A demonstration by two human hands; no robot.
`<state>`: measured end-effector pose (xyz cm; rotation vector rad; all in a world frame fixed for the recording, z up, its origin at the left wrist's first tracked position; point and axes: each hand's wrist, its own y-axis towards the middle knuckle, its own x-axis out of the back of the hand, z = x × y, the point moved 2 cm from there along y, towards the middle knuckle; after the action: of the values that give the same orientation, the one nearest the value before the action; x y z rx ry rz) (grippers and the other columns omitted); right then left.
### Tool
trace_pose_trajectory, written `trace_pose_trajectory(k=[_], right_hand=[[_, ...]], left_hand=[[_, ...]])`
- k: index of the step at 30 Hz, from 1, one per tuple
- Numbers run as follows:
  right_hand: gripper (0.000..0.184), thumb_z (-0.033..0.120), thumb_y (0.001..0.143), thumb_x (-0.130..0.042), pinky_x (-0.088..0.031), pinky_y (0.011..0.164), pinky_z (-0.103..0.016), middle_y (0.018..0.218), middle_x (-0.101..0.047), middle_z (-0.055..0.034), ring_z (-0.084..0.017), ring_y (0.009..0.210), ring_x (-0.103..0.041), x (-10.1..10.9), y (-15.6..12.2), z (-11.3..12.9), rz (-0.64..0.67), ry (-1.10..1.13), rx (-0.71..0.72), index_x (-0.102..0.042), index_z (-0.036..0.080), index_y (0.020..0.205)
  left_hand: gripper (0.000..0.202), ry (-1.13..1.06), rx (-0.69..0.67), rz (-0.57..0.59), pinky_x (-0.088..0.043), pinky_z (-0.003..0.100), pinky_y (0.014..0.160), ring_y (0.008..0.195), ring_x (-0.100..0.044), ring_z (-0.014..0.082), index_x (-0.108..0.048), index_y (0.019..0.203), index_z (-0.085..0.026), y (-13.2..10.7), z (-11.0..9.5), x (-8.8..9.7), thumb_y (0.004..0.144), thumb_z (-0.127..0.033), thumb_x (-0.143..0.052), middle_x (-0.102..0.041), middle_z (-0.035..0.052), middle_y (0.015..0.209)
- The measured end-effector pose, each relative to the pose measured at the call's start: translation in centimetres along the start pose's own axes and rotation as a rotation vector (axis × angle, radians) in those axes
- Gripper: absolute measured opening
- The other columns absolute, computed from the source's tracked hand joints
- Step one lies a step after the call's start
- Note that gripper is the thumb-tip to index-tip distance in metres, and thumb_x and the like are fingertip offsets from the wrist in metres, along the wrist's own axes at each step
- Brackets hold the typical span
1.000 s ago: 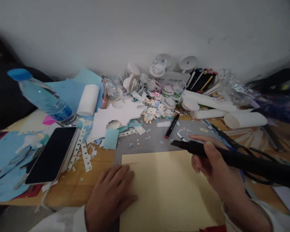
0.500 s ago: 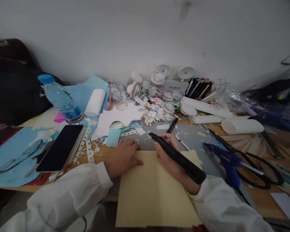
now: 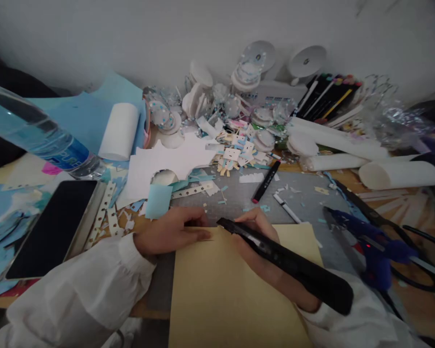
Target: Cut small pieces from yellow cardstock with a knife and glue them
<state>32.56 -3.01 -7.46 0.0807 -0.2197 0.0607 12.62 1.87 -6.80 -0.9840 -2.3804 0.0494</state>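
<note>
A pale yellow sheet of paper point(image 3: 224, 295) lies on a grey cutting mat point(image 3: 235, 203) in front of me. My left hand point(image 3: 170, 233) rests flat on the sheet's top left corner, fingers together and stretched out. My right hand point(image 3: 261, 251) is wrapped round a long black pen-shaped tool point(image 3: 290, 263); its tip touches the sheet's top edge just right of my left fingertips.
A phone point(image 3: 50, 227) and water bottle point(image 3: 36, 137) lie at the left. A black marker point(image 3: 266, 181), paper scraps, white rolls point(image 3: 398, 174) and a marker set point(image 3: 326, 94) crowd the back. A blue glue gun point(image 3: 366, 237) and scissors lie at the right.
My right hand brought the black tool from the right side over to the sheet's top edge, tip down beside my left hand. The view moved closer to the desk.
</note>
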Motion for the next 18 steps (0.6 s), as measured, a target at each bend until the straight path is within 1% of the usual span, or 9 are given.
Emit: trace_pose_trajectory(k=[3,7,13,18], right_hand=[[0.014,0.025,0.079,-0.059,-0.033,0.042,-0.020,0.059,-0.047,0.0075,-0.010,0.046,-0.043,-0.13,-0.08,-0.48,0.006,-0.014,0.059,-0.046,0.025,0.084],[0.016,0.020,0.078,-0.059,-0.030,0.040,-0.019,0.056,-0.047,0.0086,-0.009,0.043,-0.043,0.08,-0.36,-0.83,0.028,-0.037,0.084,-0.046,0.025,0.087],[0.018,0.020,0.079,-0.059,-0.031,0.039,-0.021,0.055,-0.050,0.0085,-0.010,0.041,-0.045,0.49,-0.57,-0.44,0.072,-0.064,0.085,-0.047,0.026,0.091],[0.016,0.022,0.079,-0.058,-0.035,0.039,-0.024,0.056,-0.054,0.0065,-0.013,0.043,-0.049,0.52,-0.49,0.13,0.046,-0.072,0.074,-0.047,0.027,0.088]], left_hand=[[0.023,-0.073,0.000,0.006,-0.036,0.019,0.054,0.064,-0.049,0.0102,-0.058,0.077,-0.016,0.20,0.22,-0.04,0.085,-0.037,-0.060,-0.055,-0.0032,0.069],[0.026,-0.116,0.012,0.016,-0.035,0.018,0.053,0.062,-0.047,0.0094,-0.058,0.075,-0.015,0.38,0.34,-0.01,0.085,-0.039,-0.060,-0.054,-0.0033,0.067],[0.028,-0.176,0.038,0.025,-0.034,0.018,0.051,0.060,-0.046,0.0086,-0.058,0.072,-0.014,0.53,0.20,0.07,0.083,-0.040,-0.062,-0.052,-0.0036,0.064],[0.028,-0.189,0.037,0.035,-0.035,0.018,0.051,0.060,-0.046,0.0089,-0.058,0.071,-0.014,0.63,0.20,0.06,0.082,-0.040,-0.063,-0.053,-0.0032,0.064]])
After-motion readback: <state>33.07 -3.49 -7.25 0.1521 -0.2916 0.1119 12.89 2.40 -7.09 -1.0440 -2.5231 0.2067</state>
